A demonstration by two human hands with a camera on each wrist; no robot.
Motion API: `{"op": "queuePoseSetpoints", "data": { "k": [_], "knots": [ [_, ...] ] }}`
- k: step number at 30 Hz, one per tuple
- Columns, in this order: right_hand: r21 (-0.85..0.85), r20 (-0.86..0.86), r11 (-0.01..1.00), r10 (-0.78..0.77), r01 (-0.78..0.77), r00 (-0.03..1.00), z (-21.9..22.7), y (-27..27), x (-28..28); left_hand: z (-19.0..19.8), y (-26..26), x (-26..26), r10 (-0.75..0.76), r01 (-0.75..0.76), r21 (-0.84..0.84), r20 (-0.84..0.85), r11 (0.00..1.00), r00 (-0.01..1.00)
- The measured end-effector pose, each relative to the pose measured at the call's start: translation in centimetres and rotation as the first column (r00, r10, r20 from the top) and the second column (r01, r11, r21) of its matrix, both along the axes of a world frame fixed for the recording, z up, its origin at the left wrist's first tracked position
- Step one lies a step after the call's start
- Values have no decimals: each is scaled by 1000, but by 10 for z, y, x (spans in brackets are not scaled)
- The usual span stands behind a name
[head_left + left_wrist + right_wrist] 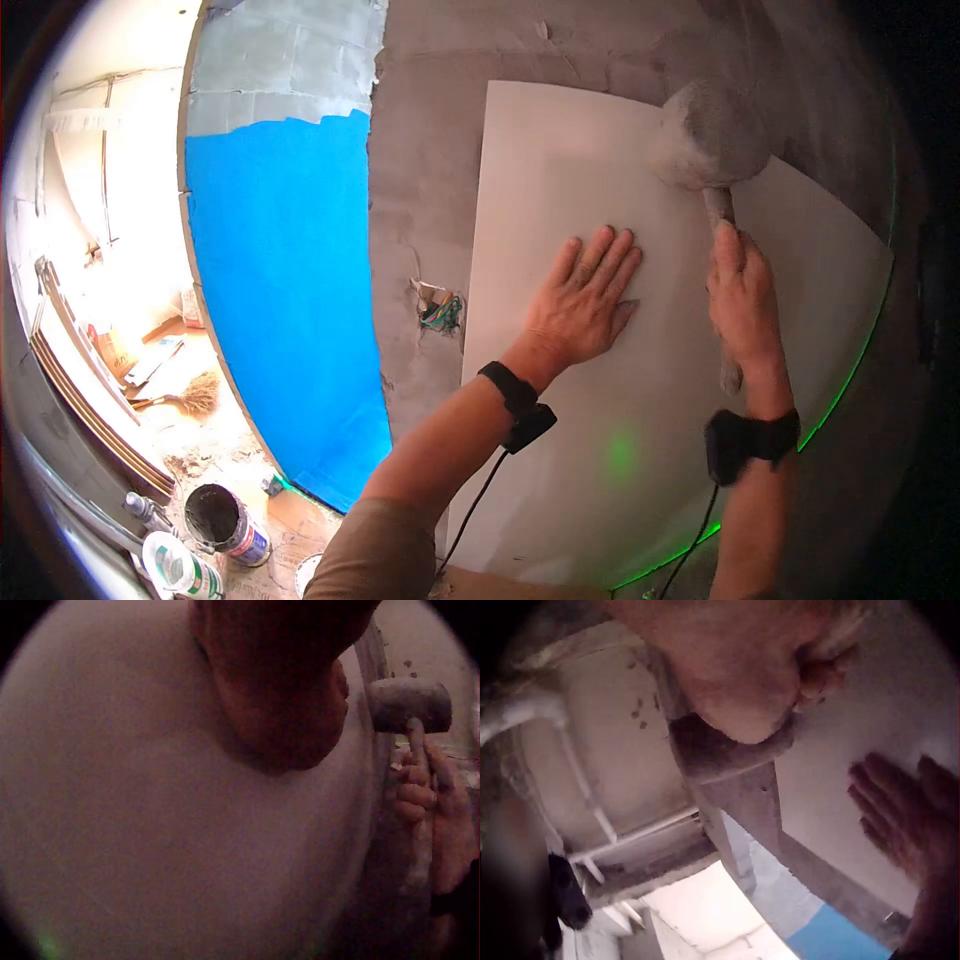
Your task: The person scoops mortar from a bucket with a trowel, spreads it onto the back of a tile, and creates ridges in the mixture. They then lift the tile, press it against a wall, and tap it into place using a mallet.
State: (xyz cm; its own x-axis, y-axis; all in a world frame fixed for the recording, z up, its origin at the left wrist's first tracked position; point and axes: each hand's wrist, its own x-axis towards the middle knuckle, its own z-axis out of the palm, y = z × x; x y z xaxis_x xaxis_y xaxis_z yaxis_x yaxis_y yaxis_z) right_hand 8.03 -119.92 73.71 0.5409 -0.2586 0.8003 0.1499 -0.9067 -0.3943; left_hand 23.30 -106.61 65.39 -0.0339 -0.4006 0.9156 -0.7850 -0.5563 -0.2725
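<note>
A large, pale, smooth tile point(570, 440) stands against the grey wall and fills the middle of the head view. My left hand point(585, 300) rests flat on its face, fingers stretched out and pointing up. With my right hand point(745, 300) I grip the wooden handle of a dust-covered rubber mallet point(710, 135), head upward. In the head view the mallet head overlaps the tile's upper right edge. The left wrist view catches the mallet point(412, 706) off to the right, held away from the tile surface, with curled fingers point(412, 799) around its handle.
Left of the tile, wires stick out of a wall box point(437, 307). Further left is a blue-painted wall strip point(285, 300). A dark bucket point(225, 525), a white bucket point(180, 567) and a broom point(195, 395) are on the floor. Green laser light point(850, 375) runs along the tile's right edge.
</note>
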Motion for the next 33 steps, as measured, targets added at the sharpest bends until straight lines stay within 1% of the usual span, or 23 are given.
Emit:
{"op": "queuePoseSetpoints", "data": {
  "k": [2,3,5,6,7,8,10,11,14,16,19,20,21,23,24,25,26,28,29,30,31,32,33],
  "knots": [
    [245,16,969,-19,14,1000,0,9,-9,3,1,0,-5,5,8,-6,1000,1000],
    [154,117,988,-15,-3,993,-1,6,-2,4,0,3,-10,10,2,-15,1000,1000],
    [18,277,1000,-13,9,961,-21,-9,9,-4,0,2,-9,10,20,-38,1000,999],
    [69,122,997,-29,21,992,-16,-6,1,-3,0,1,2,-2,17,-29,1000,1000],
    [120,-26,992,-39,42,999,-3,-2,-14,0,0,0,11,-11,14,-10,1000,1000],
    [151,-171,986,-40,66,984,8,1,-21,1,0,0,24,-24,17,-12,1000,1000],
    [110,28,993,36,-39,999,-19,-12,-18,1,1,0,47,-47,34,-17,998,999],
    [77,129,993,83,-93,988,-26,-20,-12,6,2,3,43,-43,18,-7,999,999],
    [119,-10,993,7,-6,1000,-25,-28,-10,-3,0,-2,20,-20,25,-23,999,1000],
    [346,20,936,53,-57,998,-18,-24,-23,1,1,1,25,-25,18,-12,1000,1000],
    [360,122,930,28,-70,992,-32,-35,-13,2,-1,2,33,-29,52,-69,998,997],
    [301,122,953,3,-40,992,-36,-47,-5,-2,-1,2,65,-61,57,-72,997,995],
    [242,121,970,-40,10,992,-36,-60,-10,0,-1,4,78,-73,63,-74,995,994],
    [261,-25,964,-37,43,999,-25,-47,-44,-3,-5,5,73,-66,79,-82,995,994],
    [320,16,946,-56,48,998,-31,-40,-51,-2,-5,1,119,-113,80,-78,990,990],
    [373,52,927,-73,49,996,-35,-40,-54,1,-5,-2,112,-107,69,-71,992,991],
    [269,200,962,-108,52,974,-47,-58,-41,1,-5,-1,120,-118,50,-38,992,992],
    [216,173,971,-145,106,974,-56,-80,-37,-4,-10,0,169,-169,36,3,985,986],
    [260,10,956,-145,137,989,-52,-79,-45,-5,-12,-1,202,-202,41,1,979,979],
    [275,20,952,-147,136,989,-57,-81,-52,-7,-13,-3,219,-219,44,-2,975,976],
    [261,38,958,-137,122,990,-53,-82,-53,-7,-12,0,185,-185,21,13,982,983],
    [229,48,964,-152,137,987,-55,-85,-53,-6,-13,-3,207,-207,24,11,978,978],
    [199,58,967,-173,158,983,-61,-89,-53,-5,-15,-5,262,-263,36,13,964,965]
  ]
}}
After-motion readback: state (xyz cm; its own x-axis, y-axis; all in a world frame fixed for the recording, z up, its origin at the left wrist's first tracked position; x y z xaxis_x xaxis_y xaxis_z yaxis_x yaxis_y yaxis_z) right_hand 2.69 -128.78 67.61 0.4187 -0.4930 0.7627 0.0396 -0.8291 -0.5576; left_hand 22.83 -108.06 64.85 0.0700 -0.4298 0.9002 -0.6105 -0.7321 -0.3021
